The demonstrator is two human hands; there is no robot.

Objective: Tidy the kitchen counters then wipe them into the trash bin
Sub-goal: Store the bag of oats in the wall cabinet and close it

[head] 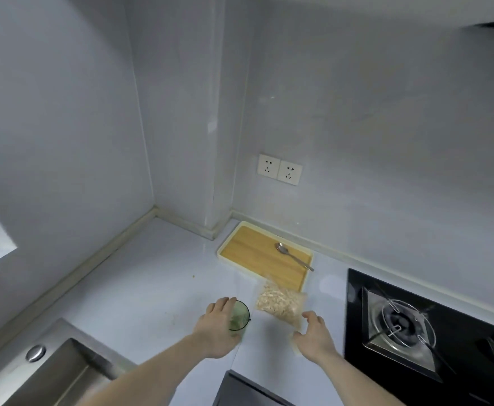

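A green glass cup [240, 317] stands on the pale counter [152, 282] near its front edge, and my left hand [215, 326] is wrapped around its left side. Just right of the cup lies a clear plastic bag of pale oat-like flakes [281, 303]. My right hand [313, 335] reaches to the bag's near right corner with fingers spread; whether it grips the bag is unclear. Behind the bag a wooden tray with a cream rim [257, 253] holds a metal spoon [292, 255].
A black gas hob [415, 326] with a metal burner fills the right. A steel sink [49, 373] sits at the lower left. Small green crumbs [193, 276] dot the counter. Two wall sockets [279, 169] hang above the tray.
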